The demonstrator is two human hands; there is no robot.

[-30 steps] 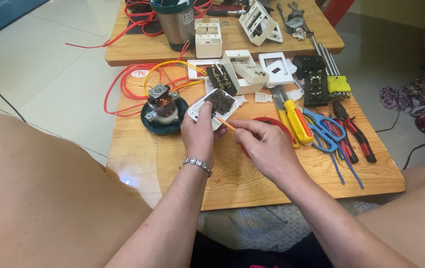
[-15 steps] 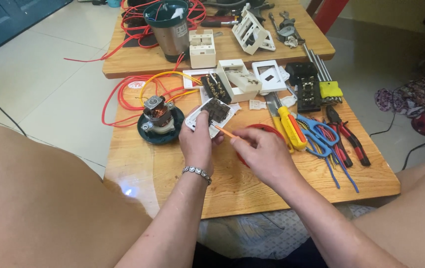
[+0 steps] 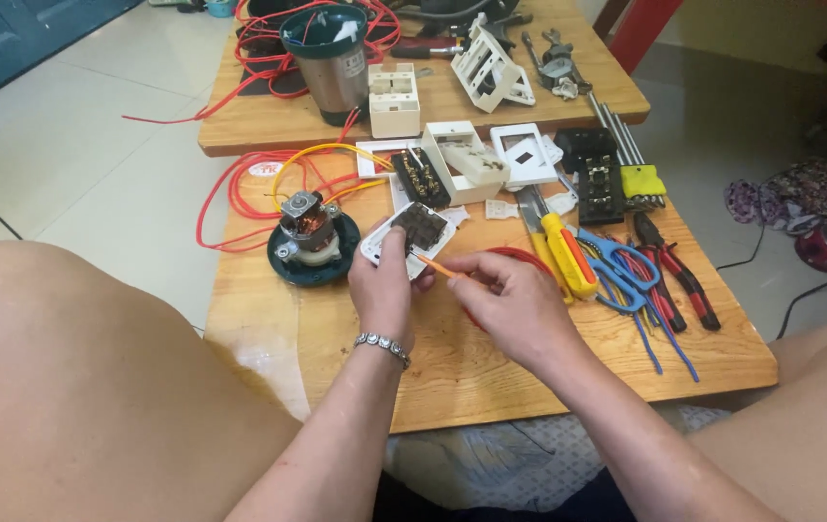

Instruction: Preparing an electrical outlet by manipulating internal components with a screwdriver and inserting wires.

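My left hand (image 3: 382,288) still pins the white switch plate (image 3: 412,232) to the wooden table (image 3: 452,372) beside the small motor (image 3: 311,235) — nothing has shifted since a second ago. My right hand (image 3: 513,303) stays pinched on the orange screwdriver (image 3: 439,267), its tip at the plate — work continues.

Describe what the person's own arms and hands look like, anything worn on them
Both forearms are bare, with no sleeves and no gloves. The left hand has a silver beaded bracelet round its wrist. The right hand wears nothing visible: no watch, no ring.

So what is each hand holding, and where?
Left hand grips the white switch plate by its near edge; right hand pinches an orange wire end.
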